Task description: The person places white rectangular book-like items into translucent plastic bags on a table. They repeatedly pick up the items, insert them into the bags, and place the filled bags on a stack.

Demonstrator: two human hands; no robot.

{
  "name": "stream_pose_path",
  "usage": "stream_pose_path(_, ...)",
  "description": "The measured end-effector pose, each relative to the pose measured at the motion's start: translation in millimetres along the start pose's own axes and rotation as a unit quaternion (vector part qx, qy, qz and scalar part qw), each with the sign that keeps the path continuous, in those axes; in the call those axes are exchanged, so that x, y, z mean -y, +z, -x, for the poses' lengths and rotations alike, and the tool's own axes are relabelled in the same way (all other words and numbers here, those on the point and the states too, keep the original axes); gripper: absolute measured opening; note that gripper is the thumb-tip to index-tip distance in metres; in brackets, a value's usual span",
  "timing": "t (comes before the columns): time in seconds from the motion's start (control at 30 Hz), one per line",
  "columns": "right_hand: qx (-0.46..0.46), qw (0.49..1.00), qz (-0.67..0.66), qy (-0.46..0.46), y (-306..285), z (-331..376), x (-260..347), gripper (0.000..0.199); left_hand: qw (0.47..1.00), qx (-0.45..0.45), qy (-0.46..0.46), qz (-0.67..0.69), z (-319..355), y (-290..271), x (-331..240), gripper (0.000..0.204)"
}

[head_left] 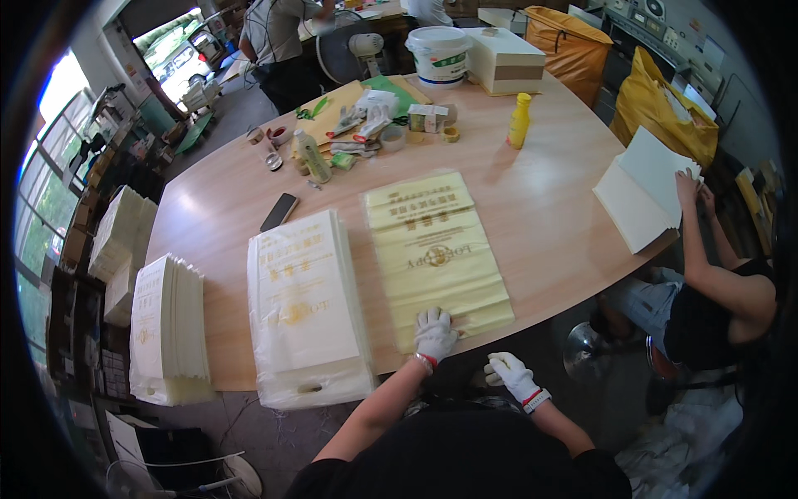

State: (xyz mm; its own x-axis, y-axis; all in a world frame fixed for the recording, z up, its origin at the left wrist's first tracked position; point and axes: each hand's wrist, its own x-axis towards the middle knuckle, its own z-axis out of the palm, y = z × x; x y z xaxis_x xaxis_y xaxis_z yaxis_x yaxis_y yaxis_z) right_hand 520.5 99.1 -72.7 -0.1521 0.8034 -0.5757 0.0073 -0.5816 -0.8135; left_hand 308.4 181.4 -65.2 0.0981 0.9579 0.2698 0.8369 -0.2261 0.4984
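My left hand (435, 333), in a white glove, rests flat on the near end of a yellow plastic bag (434, 249) lying flat on the wooden table (549, 208). My right hand (511, 373), also gloved, hangs below the table edge with fingers loosely apart and nothing in it. A thick stack of white plastic bags (306, 308) lies just left of the yellow one, overhanging the table's front edge.
A black phone (279, 211) lies behind the white stack. Bottles, tape rolls and packets (366, 125) crowd the far side, with a white bucket (438, 54) and a box (503, 60). Another person's hands (690, 187) handle white sheets (644, 191) at right. More white stacks (169, 328) stand at left.
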Motion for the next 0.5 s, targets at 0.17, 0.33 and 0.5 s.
stream_pose_path(0.17,-0.003,0.999,-0.028,-0.027,-17.7,3.6,6.9,0.029,0.988,0.146,-0.042,0.042,-21.2,8.3,16.4,0.019)
stream_pose_path(0.33,0.125,0.991,-0.036,-0.005,11.8,-17.5,40.8,0.031,0.924,0.344,-0.113,0.121,-51.0,-40.2,-2.6,0.025)
stream_pose_path(0.5,0.118,0.989,-0.086,0.004,54.3,-63.5,58.0,0.031,0.937,0.284,-0.155,0.136,-59.5,-41.3,2.9,0.031)
